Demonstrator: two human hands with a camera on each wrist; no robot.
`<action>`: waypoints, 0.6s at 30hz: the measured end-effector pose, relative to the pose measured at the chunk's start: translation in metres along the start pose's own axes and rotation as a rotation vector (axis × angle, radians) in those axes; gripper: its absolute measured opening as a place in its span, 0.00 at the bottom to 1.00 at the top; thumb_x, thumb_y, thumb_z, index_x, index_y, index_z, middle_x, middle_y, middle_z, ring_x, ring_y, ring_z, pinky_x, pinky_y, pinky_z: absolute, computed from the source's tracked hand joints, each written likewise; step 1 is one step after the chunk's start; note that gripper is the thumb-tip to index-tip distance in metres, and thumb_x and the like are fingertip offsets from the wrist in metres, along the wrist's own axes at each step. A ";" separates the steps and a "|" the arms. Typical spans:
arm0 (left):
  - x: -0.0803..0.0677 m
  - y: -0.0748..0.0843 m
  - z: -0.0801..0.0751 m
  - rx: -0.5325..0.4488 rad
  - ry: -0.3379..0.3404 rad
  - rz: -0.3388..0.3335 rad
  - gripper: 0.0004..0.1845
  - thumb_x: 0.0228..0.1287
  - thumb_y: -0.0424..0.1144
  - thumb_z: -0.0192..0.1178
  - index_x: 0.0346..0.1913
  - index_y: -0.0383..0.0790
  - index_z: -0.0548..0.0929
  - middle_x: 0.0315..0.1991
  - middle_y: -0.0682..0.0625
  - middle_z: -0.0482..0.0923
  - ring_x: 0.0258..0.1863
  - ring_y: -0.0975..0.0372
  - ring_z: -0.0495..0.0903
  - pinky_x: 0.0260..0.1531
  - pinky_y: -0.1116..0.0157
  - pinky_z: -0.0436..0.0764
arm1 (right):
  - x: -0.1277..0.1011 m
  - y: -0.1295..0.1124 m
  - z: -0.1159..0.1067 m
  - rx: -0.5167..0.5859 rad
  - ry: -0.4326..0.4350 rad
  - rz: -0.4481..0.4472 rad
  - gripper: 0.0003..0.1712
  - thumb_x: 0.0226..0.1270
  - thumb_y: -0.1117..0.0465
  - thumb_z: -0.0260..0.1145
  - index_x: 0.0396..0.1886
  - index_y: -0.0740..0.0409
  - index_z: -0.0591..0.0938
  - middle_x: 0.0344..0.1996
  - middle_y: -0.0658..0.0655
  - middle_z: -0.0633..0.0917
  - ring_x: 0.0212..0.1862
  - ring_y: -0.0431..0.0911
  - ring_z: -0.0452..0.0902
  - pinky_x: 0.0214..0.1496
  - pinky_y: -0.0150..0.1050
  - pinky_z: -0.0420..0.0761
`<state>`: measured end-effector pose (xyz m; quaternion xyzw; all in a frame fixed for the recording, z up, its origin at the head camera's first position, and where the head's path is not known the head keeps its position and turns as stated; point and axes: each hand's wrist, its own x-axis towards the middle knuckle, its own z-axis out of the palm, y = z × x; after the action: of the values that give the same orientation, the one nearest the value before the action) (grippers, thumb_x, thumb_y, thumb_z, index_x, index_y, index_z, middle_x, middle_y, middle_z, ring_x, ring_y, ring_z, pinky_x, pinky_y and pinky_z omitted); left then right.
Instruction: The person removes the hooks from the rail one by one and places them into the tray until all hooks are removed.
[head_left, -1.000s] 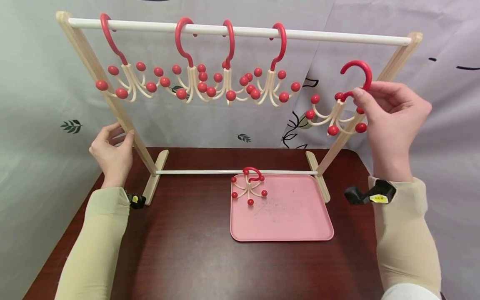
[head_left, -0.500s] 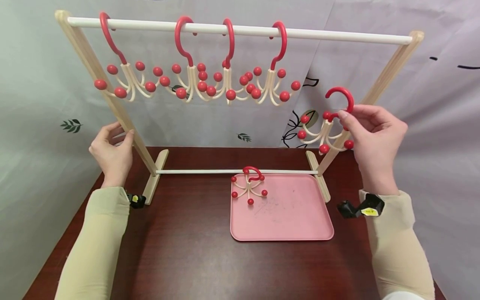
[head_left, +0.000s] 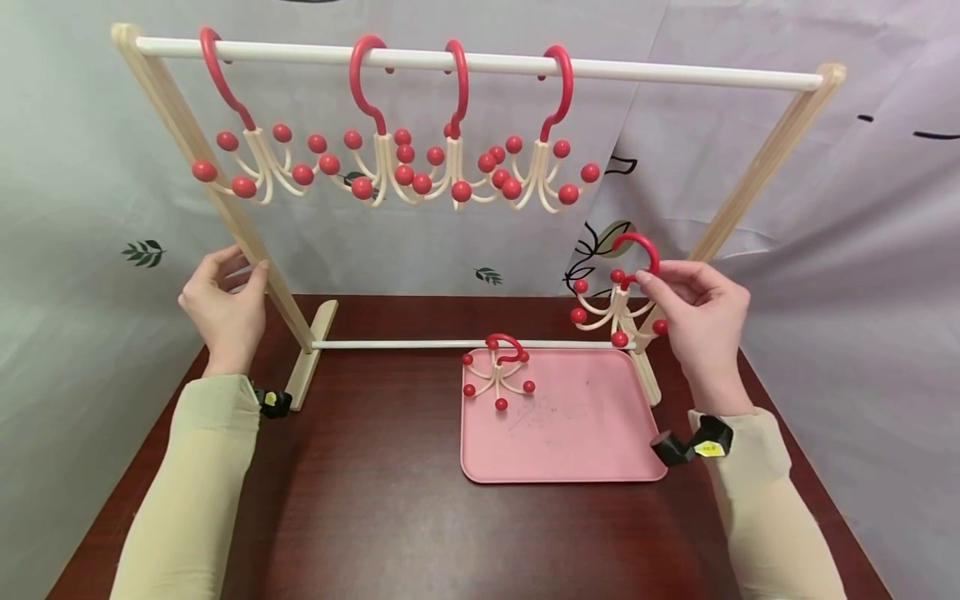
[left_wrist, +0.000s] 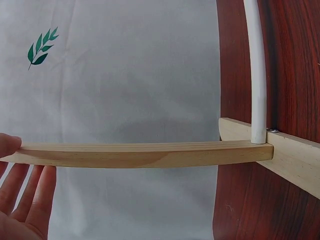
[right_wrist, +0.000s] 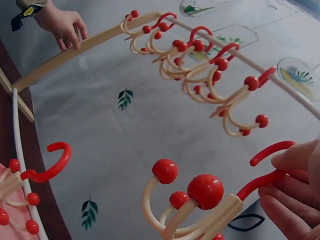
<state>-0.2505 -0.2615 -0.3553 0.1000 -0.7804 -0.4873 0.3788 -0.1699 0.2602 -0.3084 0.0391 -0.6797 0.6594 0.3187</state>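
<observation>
My right hand (head_left: 701, 321) pinches the red hook of a cream hanger (head_left: 618, 308) whose curved arms end in red balls. It hangs below the rail, over the far right of the pink tray (head_left: 570, 450). With thumb on one side and fingers on the other, my left hand (head_left: 225, 308) grips the left wooden post (left_wrist: 150, 156) of the rack. Several like hangers hang by their red hooks from the white top rail (head_left: 697, 77), one apart at the left. Another hanger (head_left: 497, 373) lies on the tray's back left corner, its hook overlapping the lower white bar (head_left: 397, 344).
The rack's right post (head_left: 765, 171) rises behind my right hand. Its wooden feet (head_left: 303, 379) stand on the dark red table (head_left: 360, 492). A pale cloth (head_left: 420, 258) with leaf prints hangs behind the rack.
My right hand has come down and to the left with the hanger, from near the top rail toward the tray. My left hand has stayed on the post.
</observation>
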 end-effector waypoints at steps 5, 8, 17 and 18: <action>0.001 -0.001 0.000 0.010 0.003 -0.003 0.17 0.66 0.46 0.70 0.57 0.55 0.87 0.51 0.54 0.87 0.41 0.69 0.85 0.47 0.71 0.82 | -0.011 0.014 0.000 -0.075 -0.022 0.061 0.15 0.55 0.67 0.81 0.41 0.68 0.89 0.32 0.55 0.90 0.33 0.42 0.88 0.17 0.26 0.71; 0.001 -0.001 0.000 0.015 0.003 -0.006 0.17 0.66 0.47 0.69 0.57 0.55 0.87 0.51 0.54 0.87 0.42 0.68 0.85 0.47 0.71 0.82 | -0.017 0.022 0.000 -0.113 -0.036 0.090 0.15 0.56 0.66 0.81 0.42 0.68 0.89 0.32 0.55 0.90 0.34 0.42 0.88 0.23 0.25 0.77; 0.000 0.000 0.000 0.001 0.005 0.003 0.17 0.65 0.46 0.70 0.57 0.55 0.88 0.51 0.53 0.87 0.41 0.69 0.85 0.47 0.71 0.82 | -0.035 0.046 -0.001 -0.124 -0.091 0.148 0.16 0.59 0.66 0.79 0.43 0.72 0.87 0.34 0.54 0.90 0.36 0.42 0.88 0.34 0.28 0.84; 0.000 -0.001 0.000 -0.001 0.006 0.006 0.17 0.65 0.46 0.70 0.57 0.55 0.88 0.50 0.53 0.87 0.41 0.69 0.85 0.47 0.71 0.82 | -0.037 0.048 -0.001 -0.124 -0.099 0.159 0.16 0.60 0.66 0.79 0.44 0.72 0.87 0.34 0.54 0.90 0.36 0.42 0.88 0.37 0.28 0.84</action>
<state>-0.2510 -0.2616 -0.3558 0.0988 -0.7795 -0.4862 0.3825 -0.1629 0.2536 -0.3682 -0.0024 -0.7352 0.6365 0.2332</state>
